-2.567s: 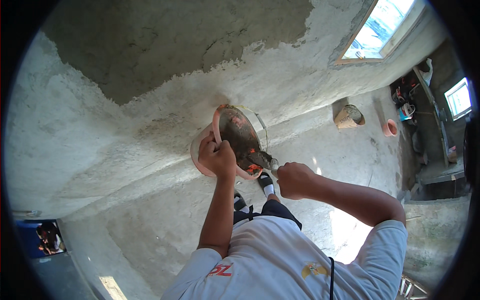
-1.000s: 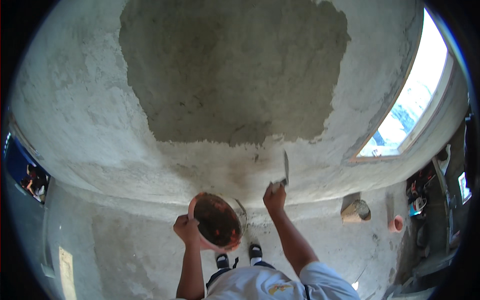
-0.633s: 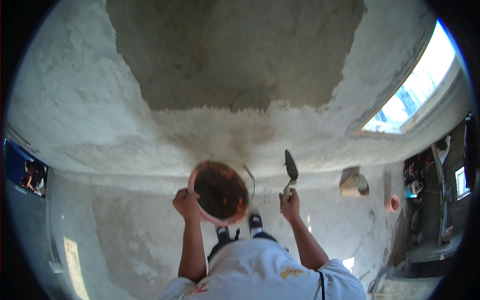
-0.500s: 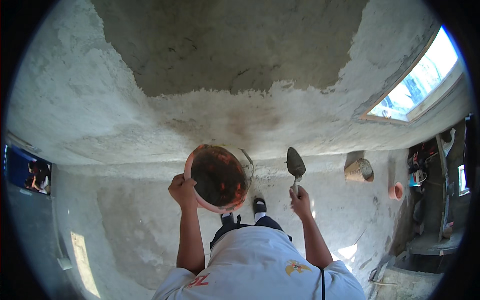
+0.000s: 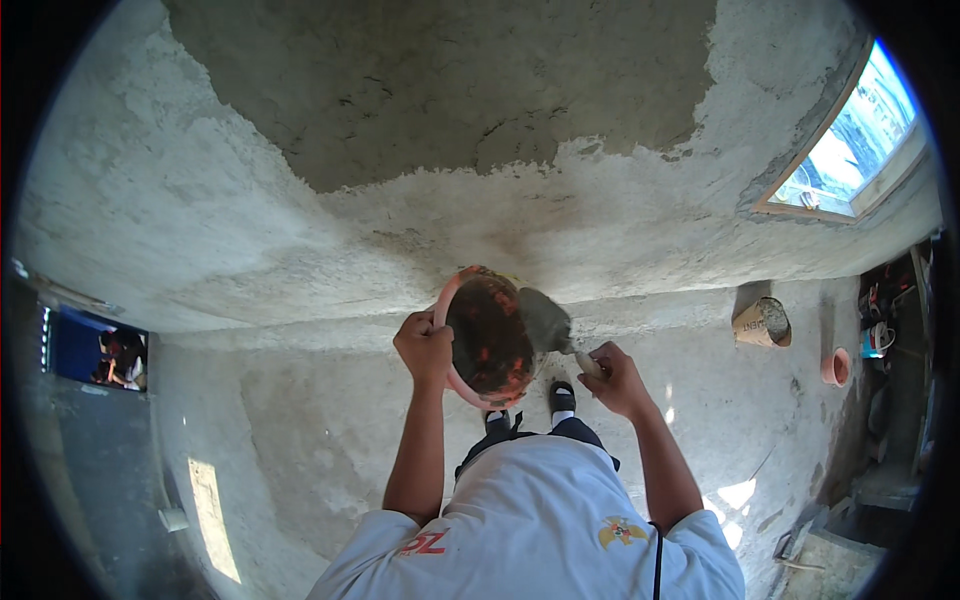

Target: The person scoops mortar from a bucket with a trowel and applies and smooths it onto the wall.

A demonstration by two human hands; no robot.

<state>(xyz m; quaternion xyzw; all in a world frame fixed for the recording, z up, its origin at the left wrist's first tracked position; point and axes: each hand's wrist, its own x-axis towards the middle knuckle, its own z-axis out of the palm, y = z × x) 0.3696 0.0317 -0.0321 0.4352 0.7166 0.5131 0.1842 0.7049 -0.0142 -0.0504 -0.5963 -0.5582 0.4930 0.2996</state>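
Left hand (image 5: 425, 347): gripping round pink plastic bucket (image 5: 462, 388) at left rim | right hand (image 5: 620, 382): gripping grey metal trowel (image 5: 545, 320), blade by bucket's right rim, contact unclear | bucket: over concrete floor's (image 5: 330, 440) wall-side edge

The blurred trowel (image 5: 546, 322) partly hides the bucket (image 5: 462, 389). The view's top edge cuts off a dark patch (image 5: 450, 85); the bottom edge, the shirt (image 5: 530, 510).

Building site indoors — part-plastered wall (image 5: 300, 235), bare concrete floor (image 5: 335, 440).
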